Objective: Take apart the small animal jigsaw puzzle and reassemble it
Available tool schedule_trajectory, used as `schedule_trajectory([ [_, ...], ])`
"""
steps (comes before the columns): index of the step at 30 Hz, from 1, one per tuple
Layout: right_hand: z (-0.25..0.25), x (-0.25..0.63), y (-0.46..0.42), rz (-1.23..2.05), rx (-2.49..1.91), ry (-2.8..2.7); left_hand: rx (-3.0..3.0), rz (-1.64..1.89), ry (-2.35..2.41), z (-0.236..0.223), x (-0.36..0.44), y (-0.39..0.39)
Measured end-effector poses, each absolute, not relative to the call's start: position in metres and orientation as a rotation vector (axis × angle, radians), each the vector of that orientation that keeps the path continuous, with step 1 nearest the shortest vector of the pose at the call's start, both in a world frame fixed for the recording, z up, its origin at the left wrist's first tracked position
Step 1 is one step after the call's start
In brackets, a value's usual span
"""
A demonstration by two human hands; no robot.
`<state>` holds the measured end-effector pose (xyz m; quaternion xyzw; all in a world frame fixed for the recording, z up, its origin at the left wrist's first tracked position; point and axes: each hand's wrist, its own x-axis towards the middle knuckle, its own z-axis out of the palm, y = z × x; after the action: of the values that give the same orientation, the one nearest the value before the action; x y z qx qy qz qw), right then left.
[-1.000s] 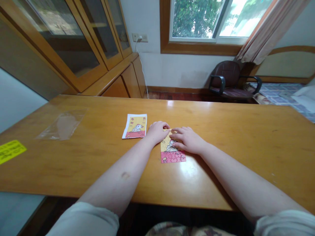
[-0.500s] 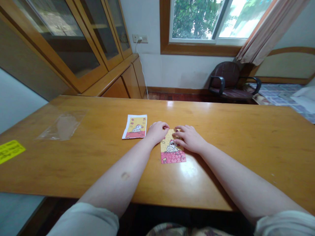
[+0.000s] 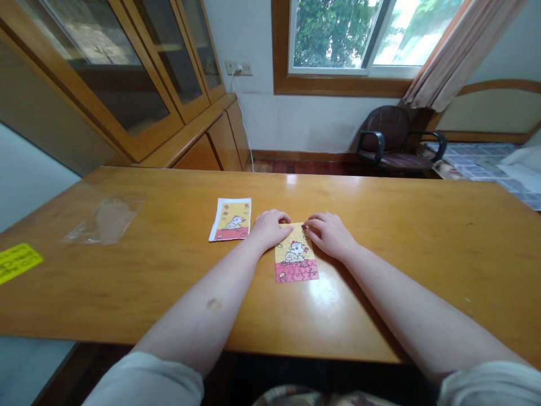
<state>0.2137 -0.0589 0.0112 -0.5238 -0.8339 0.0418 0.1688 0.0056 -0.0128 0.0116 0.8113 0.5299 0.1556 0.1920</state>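
Your left hand (image 3: 270, 230) and right hand (image 3: 330, 234) cover the puzzle's (image 3: 296, 255) top corners; can't tell if fingers grip. Yellow label (image 3: 19, 263) cut off, writing seems illegible.

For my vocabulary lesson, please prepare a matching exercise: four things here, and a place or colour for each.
1. puzzle
2. picture card
3. plastic bag
4. label

A. transparent
B. yellow all over, with dark writing
C. between the left hand and right hand
D. white-edged, left of both hands

Pairs: 1-C, 2-D, 3-A, 4-B
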Motion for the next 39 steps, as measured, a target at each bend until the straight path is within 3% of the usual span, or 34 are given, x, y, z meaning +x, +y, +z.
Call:
schedule_trajectory([
  [39,0.018,0.206,-0.071,0.203,-1.401,-2.506,2.424,0.444,1.34,0.014,0.009,-0.017],
])
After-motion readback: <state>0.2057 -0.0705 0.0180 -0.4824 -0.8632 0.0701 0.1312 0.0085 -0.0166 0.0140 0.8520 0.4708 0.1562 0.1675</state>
